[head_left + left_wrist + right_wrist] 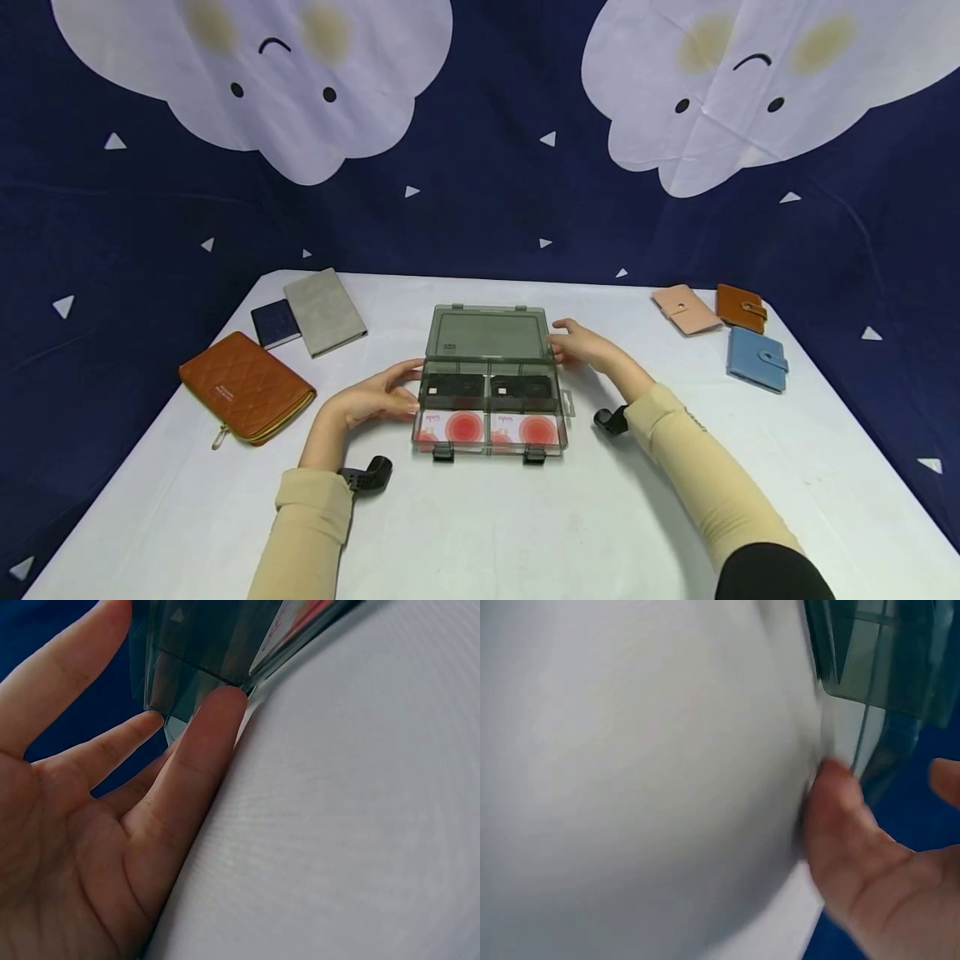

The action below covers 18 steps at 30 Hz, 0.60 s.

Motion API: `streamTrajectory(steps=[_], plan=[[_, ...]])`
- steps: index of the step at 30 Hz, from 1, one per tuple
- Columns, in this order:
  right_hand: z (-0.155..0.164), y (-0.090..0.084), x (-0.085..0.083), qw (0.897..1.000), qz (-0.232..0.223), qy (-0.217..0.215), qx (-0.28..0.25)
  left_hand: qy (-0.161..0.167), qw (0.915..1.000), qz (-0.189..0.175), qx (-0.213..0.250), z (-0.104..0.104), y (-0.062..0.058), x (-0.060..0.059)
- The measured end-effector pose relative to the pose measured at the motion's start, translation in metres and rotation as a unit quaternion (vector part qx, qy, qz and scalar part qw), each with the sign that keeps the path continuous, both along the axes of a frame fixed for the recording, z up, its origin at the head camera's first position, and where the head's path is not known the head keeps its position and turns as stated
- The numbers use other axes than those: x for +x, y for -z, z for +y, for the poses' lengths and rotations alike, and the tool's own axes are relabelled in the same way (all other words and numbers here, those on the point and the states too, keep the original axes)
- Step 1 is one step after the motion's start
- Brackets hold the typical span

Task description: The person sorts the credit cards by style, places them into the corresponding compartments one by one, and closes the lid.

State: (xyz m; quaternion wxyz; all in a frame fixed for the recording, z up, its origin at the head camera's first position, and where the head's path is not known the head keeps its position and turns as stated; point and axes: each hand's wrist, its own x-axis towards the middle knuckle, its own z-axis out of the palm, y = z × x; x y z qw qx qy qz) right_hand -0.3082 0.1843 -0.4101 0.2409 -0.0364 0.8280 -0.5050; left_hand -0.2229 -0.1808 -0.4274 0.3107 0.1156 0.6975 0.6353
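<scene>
A smoky clear plastic box [487,410] lies open in the middle of the white table [525,517], its lid [487,335] tilted back. Inside are two black cards [453,387] and, in front of them, two white cards with red circles [453,427]. My left hand [390,392] lies with straight fingers against the box's left side; in the left wrist view its fingers [214,727] touch the box corner [202,645]. My right hand [577,342] is at the lid's right edge with its fingers relaxed. The right wrist view shows its thumb [840,795] beside the box [885,652].
On the left lie a brown quilted wallet [246,387], a small navy notebook [275,323] and a grey notebook [324,310]. At the back right lie a pink wallet [684,308], a brown wallet [741,307] and a blue wallet [757,358]. A dark blue cloud-print cloth hangs behind.
</scene>
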Motion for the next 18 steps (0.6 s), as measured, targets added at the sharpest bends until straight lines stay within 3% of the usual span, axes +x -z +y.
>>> streamTrajectory(steps=[2, 5, 8, 13, 18], plan=[[0.001, 0.009, -0.01, 0.997, -0.048, 0.021, -0.063, 0.003, 1.0, -0.001, 0.0, 0.001, 0.0, 0.0], [0.001, 0.009, -0.015, 0.984, -0.086, 0.062, -0.145, 0.01, 1.0, 0.0, 0.001, 0.003, 0.0, -0.001], [-0.004, -0.01, -0.005, 0.971, -0.094, 0.098, -0.196, 0.01, 0.9999, -0.003, -0.002, 0.005, 0.0, -0.001], [-0.007, -0.031, 0.004, 0.961, -0.037, 0.111, -0.249, 0.012, 0.9999, -0.005, 0.006, 0.005, -0.001, -0.001], [-0.008, -0.038, 0.011, 0.956, 0.04, 0.085, -0.278, 0.011, 0.9999, -0.004, 0.001, 0.002, -0.002, 0.0]])
